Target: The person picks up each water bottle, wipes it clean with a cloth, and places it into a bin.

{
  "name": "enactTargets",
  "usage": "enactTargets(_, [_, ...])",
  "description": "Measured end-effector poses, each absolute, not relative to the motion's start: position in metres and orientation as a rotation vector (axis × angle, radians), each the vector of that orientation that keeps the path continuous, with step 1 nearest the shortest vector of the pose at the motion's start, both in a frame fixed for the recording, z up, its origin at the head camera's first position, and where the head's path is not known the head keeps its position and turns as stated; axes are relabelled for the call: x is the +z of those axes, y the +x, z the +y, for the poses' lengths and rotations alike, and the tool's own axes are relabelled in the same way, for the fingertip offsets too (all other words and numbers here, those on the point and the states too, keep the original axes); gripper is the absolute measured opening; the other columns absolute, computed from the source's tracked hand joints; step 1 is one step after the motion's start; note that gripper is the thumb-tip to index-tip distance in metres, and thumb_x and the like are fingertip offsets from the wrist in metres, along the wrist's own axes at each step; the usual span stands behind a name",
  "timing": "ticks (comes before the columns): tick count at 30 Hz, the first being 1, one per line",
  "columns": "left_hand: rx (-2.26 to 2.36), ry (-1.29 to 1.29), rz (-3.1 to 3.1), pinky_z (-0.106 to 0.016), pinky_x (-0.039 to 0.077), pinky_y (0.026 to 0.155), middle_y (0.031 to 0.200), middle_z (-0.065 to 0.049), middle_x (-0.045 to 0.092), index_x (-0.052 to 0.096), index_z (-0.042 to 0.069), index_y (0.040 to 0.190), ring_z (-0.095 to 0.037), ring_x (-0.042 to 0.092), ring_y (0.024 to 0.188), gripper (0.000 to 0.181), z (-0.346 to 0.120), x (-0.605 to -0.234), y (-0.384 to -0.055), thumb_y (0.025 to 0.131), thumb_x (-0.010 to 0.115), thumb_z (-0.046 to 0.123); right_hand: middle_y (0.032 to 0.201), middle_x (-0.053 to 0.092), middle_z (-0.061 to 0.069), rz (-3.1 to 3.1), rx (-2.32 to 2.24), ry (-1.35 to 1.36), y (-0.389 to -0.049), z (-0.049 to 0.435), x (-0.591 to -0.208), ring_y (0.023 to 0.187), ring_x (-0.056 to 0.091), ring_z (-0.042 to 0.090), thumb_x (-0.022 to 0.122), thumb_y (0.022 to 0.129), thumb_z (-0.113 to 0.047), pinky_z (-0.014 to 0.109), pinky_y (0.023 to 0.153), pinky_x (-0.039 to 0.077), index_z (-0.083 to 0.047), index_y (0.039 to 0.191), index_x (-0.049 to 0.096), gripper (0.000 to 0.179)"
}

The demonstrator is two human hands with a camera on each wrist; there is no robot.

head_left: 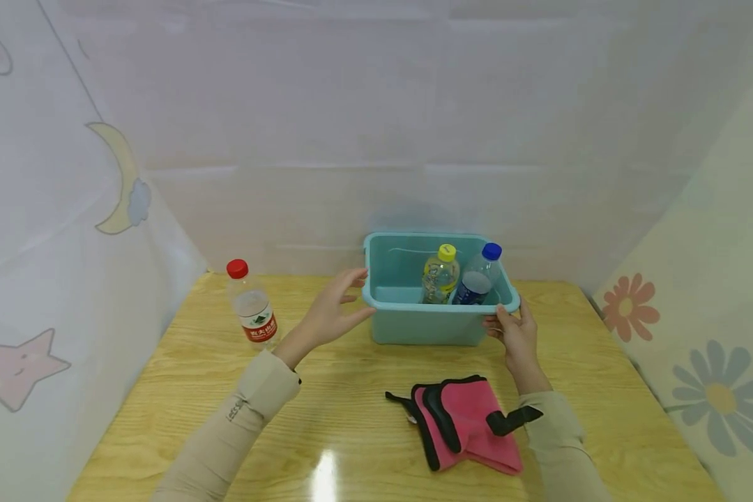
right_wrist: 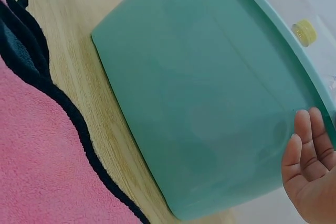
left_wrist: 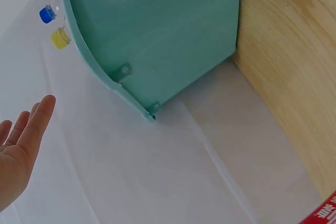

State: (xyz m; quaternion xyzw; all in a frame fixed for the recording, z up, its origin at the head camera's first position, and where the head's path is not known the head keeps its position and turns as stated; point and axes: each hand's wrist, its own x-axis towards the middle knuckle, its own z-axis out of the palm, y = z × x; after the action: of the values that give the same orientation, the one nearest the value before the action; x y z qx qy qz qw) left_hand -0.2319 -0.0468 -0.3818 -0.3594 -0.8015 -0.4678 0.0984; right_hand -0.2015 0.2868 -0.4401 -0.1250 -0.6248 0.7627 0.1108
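Note:
A light-blue plastic storage bin [head_left: 427, 326] stands at the back of the table, holding a clear bottle with a yellow cap [head_left: 439, 275] and one with a blue cap [head_left: 477, 279]. My right hand [head_left: 517, 335] holds the bin's front right corner, thumb at the rim and fingers below it. Fingers spread, my left hand [head_left: 335, 310] is by the bin's front left corner. In the left wrist view that hand [left_wrist: 21, 156] shows apart from the bin [left_wrist: 157, 35]. A red-capped bottle [head_left: 251, 307] with a red and white label stands left of my left hand.
A folded pink cloth [head_left: 470, 418] with black edging lies in front of the bin, beside my right forearm. White sheeting [head_left: 414, 139] hangs close behind the table, and printed sheets flank both sides. The wooden table [head_left: 326, 411] extends toward me.

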Motion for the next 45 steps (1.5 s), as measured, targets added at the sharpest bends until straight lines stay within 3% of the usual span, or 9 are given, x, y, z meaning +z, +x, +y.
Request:
enactTargets(9, [-1.358, -0.983, -2.348, -0.036, 0.05, 0.084, 0.126, -0.014, 0.049, 0.043, 0.001, 0.131, -0.027, 0.05, 0.111, 0.06, -0.071, -0.394, -0.219, 0.079, 0.071, 0.008, 0.066, 0.065, -0.003, -1.829, 2.244, -0.401, -0.201, 0.285, -0.44, 0.06, 0.063, 0.008, 0.049, 0.094, -0.018, 0.021, 0.057, 0.052, -0.017, 0.148, 0.008, 0.067])
enactTargets(14, [-1.451, -0.904, -2.335, -0.04, 0.05, 0.084, 0.125, -0.014, 0.05, 0.043, 0.002, 0.131, -0.028, 0.05, 0.11, 0.058, -0.083, -0.403, -0.213, 0.08, 0.07, 0.007, 0.065, 0.065, -0.004, -1.824, 2.241, -0.412, -0.202, 0.283, -0.441, 0.059, 0.063, 0.007, 0.049, 0.094, -0.018, 0.021, 0.056, 0.052, -0.017, 0.148, 0.006, 0.069])
enactTargets(20, [-1.527, -0.789, -2.299, -0.051, 0.048, 0.082, 0.121, -0.024, 0.049, 0.044, -0.007, 0.127, -0.04, 0.05, 0.108, 0.054, -0.093, -0.398, -0.192, 0.078, 0.068, -0.004, 0.065, 0.065, -0.004, -1.828, 2.235, -0.386, -0.204, 0.282, -0.442, 0.059, 0.063, 0.007, 0.049, 0.094, -0.019, 0.02, 0.055, 0.052, -0.016, 0.148, 0.007, 0.069])
enactTargets(29, [-1.493, -0.72, -2.274, -0.051, 0.049, 0.078, 0.118, -0.027, 0.05, 0.044, -0.011, 0.124, -0.042, 0.051, 0.105, 0.052, -0.117, -0.399, -0.18, 0.077, 0.067, -0.006, 0.068, 0.066, -0.001, -1.841, 2.236, -0.376, -0.201, 0.286, -0.439, 0.061, 0.064, 0.01, 0.047, 0.095, -0.018, 0.022, 0.055, 0.052, -0.014, 0.148, 0.007, 0.066])
enactTargets(40, [-1.413, -0.474, -2.209, -0.046, 0.051, 0.074, 0.108, -0.029, 0.054, 0.047, -0.013, 0.12, -0.04, 0.055, 0.097, 0.049, -0.146, -0.406, -0.182, 0.076, 0.067, -0.009, 0.075, 0.067, -0.008, -1.953, 2.263, -0.356, -0.189, 0.302, -0.44, 0.07, 0.064, 0.005, 0.053, 0.092, -0.027, 0.019, 0.063, 0.052, -0.012, 0.144, -0.015, 0.087])
enactTargets(45, [-1.328, -0.384, -2.089, -0.024, 0.053, 0.067, 0.104, -0.028, 0.056, 0.051, -0.012, 0.116, -0.038, 0.056, 0.092, 0.048, -0.163, -0.425, -0.194, 0.072, 0.07, -0.01, 0.079, 0.065, -0.012, -2.108, 2.152, -0.315, -0.175, 0.31, -0.445, 0.072, 0.063, 0.004, 0.051, 0.093, -0.028, 0.018, 0.064, 0.052, -0.004, 0.145, -0.006, 0.081])
